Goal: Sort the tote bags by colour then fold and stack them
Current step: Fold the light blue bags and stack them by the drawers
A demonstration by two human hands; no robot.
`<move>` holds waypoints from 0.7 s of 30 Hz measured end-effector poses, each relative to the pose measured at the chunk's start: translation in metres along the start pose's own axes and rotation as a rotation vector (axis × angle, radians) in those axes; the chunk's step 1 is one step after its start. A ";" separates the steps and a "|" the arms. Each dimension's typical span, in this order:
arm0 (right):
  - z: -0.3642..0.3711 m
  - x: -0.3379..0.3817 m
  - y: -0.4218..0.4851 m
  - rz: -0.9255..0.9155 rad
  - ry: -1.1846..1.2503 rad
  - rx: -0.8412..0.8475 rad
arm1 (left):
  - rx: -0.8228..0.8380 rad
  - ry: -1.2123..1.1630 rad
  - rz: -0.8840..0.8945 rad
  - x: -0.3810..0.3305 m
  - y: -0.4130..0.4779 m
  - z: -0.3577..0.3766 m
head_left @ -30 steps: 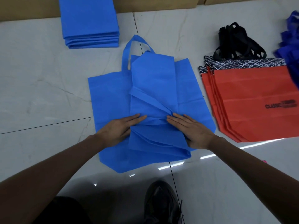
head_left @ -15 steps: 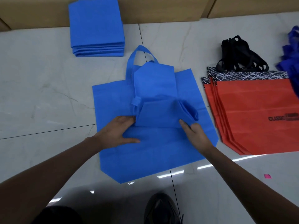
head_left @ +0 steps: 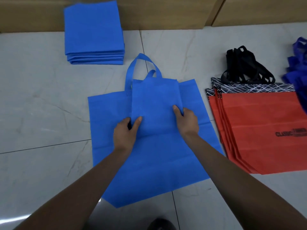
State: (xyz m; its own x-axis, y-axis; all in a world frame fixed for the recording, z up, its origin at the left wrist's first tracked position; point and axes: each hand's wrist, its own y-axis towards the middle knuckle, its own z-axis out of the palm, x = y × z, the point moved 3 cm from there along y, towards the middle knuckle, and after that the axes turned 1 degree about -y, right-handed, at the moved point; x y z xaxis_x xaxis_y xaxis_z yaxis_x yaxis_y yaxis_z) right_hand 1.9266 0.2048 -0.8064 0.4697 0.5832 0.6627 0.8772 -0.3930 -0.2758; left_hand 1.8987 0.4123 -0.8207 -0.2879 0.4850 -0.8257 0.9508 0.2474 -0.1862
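Observation:
A folded light-blue tote bag (head_left: 155, 105) lies on top of a flat, unfolded light-blue tote bag (head_left: 149, 163) on the floor in the middle. My left hand (head_left: 127, 133) pinches the folded bag's lower left edge, thumb on top. My right hand (head_left: 186, 121) grips its right edge, fingers curled round it. A stack of folded light-blue bags (head_left: 93, 32) sits at the back left. Several red tote bags (head_left: 265, 130) with black patterned tops and black handles (head_left: 244, 67) lie fanned out on the right.
A heap of dark-blue bags (head_left: 299, 72) shows at the right edge. Wooden panels (head_left: 166, 12) run along the back of the pale tiled floor (head_left: 41, 113). A dark shoe (head_left: 161, 224) is at the bottom edge.
The lower half of the narrow blue bag has been folded up over its upper half. Both hands went from pressing flat on it to gripping the sides of the folded bundle.

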 end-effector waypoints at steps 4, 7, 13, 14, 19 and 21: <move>0.010 0.005 0.010 0.085 -0.219 -0.061 | 0.005 0.385 -0.115 -0.007 0.011 0.000; 0.015 0.006 0.020 0.097 -0.319 -0.049 | -0.001 0.549 -0.126 -0.012 0.017 0.002; 0.009 0.014 0.048 0.058 -0.277 0.024 | -0.047 0.221 -0.074 -0.017 0.023 -0.001; 0.011 0.010 0.052 0.091 -0.215 0.056 | -0.040 0.047 -0.035 -0.016 0.020 -0.003; 0.017 0.007 0.061 0.162 -0.148 0.150 | 0.012 0.040 0.106 -0.010 0.023 -0.002; 0.014 0.011 0.062 0.135 -0.124 0.115 | 0.005 0.167 0.093 -0.013 0.029 0.000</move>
State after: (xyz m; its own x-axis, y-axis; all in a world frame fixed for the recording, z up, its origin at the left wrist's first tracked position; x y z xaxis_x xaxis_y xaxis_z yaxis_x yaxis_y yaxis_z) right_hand 1.9875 0.1969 -0.8265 0.5860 0.6166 0.5257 0.8078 -0.3937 -0.4386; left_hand 1.9298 0.4136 -0.8152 -0.2130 0.6385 -0.7396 0.9747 0.1911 -0.1157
